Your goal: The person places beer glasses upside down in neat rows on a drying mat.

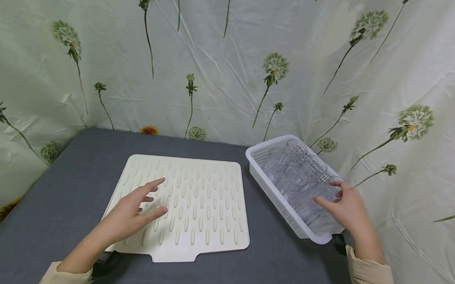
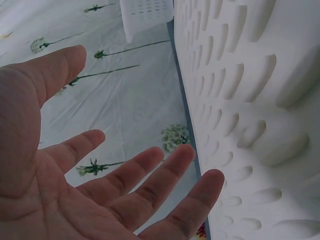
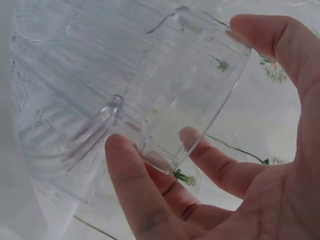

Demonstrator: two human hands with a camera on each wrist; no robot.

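Observation:
My left hand (image 1: 128, 216) hovers over the near-left part of a white ridged drying board (image 1: 205, 252), fingers spread and holding nothing. In the left wrist view its fingers lie apart from the board's raised ribs. At the near end of a white perforated basket (image 1: 272, 196), my right hand (image 1: 348, 207) grips a clear drinking glass (image 3: 185, 95). The thumb is at one side of its rim and the fingers are at the other side. Several more clear glasses (image 1: 296, 178) stand in the basket; their edges overlap and are hard to separate.
A dark grey cloth (image 1: 56, 186) covers the table under the board and basket. Behind and to the right hangs a pale curtain (image 1: 222, 75) printed with dandelions, close to the basket's far side. A tab (image 1: 173, 258) juts from the board's near edge.

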